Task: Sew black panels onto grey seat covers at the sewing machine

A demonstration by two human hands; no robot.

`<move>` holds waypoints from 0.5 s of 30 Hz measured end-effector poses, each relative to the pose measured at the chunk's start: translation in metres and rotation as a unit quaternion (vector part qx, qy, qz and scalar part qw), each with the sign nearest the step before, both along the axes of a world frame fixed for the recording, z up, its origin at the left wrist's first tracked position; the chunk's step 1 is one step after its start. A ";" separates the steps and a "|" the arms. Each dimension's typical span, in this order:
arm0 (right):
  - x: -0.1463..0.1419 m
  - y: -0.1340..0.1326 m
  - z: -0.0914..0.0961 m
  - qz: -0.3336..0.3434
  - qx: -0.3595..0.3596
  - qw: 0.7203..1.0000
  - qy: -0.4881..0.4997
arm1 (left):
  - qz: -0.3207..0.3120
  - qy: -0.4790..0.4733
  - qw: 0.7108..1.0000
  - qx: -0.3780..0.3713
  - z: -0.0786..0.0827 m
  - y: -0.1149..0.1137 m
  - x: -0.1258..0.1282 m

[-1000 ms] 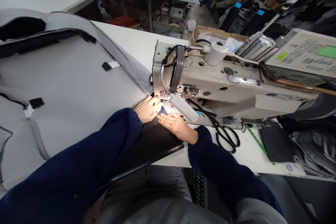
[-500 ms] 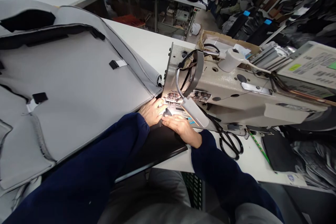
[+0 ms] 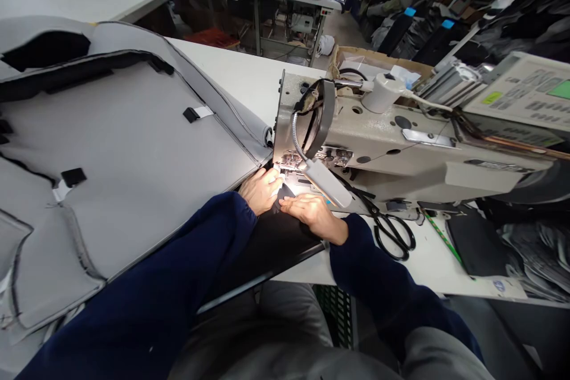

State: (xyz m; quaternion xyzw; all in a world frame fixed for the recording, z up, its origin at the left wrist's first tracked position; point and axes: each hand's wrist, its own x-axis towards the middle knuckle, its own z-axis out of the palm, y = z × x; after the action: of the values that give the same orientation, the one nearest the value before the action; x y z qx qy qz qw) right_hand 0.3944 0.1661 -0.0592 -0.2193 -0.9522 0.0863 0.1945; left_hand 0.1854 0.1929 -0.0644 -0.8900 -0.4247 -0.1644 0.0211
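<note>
My left hand (image 3: 262, 190) and my right hand (image 3: 314, 214) lie close together on a black piece of fabric (image 3: 271, 240) right under the needle area of a beige sewing machine (image 3: 383, 142). The fingers of both hands are curled and press down on the fabric's front edge in the light of a small lamp (image 3: 327, 183) on a flexible neck. A large grey cover (image 3: 129, 154) with black trim spreads out to the left of the machine, joined to the black piece.
Black scissors (image 3: 392, 231) lie on the white table (image 3: 240, 74) just right of my right hand. A control panel (image 3: 525, 92) stands at the right, a cardboard box (image 3: 365, 59) behind the machine. Dark fabric pieces (image 3: 529, 261) pile at the far right.
My hands have stayed at the needle and shifted slightly toward me along the black fabric. The view has swung a little.
</note>
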 end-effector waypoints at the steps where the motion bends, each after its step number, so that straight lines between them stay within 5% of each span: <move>1: 0.001 0.000 -0.002 -0.002 -0.002 1.000 0.003 | -0.007 0.001 1.000 0.005 0.001 0.001 -0.001; 15: 0.004 0.000 -0.013 -0.007 -0.023 1.000 0.000 | -0.043 0.029 0.998 -0.018 0.005 0.003 -0.005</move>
State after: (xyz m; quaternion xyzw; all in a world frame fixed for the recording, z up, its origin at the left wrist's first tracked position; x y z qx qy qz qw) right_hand 0.3985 0.1661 -0.0723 -0.2307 -0.9484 0.1062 0.1898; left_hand 0.1801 0.1964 -0.0589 -0.9121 -0.3883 -0.1312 0.0099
